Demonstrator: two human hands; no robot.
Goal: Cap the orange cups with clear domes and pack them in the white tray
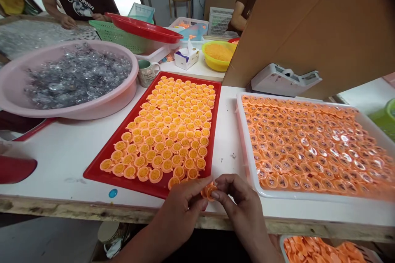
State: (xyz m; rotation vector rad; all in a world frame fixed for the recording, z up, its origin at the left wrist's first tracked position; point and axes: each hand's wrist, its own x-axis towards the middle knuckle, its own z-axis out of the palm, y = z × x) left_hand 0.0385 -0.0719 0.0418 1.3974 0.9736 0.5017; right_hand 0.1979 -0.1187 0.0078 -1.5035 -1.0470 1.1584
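My left hand [182,207] and my right hand [239,201] meet over the table's front edge, both pinched on one small orange cup [209,191] held between the fingertips. Just beyond them lies a red tray [108,152] packed with several open orange cups filled with yellow. To the right a white tray [247,152] holds several orange cups with shiny clear covers. A pink basin [92,109] of clear plastic lids stands at the left.
A mug [147,72], a tissue box [186,57] and a yellow bowl [217,55] stand behind the red tray. A cardboard box [308,20] looms at the right. Two other people work at the far side. A blue dot [112,193] lies near the front edge.
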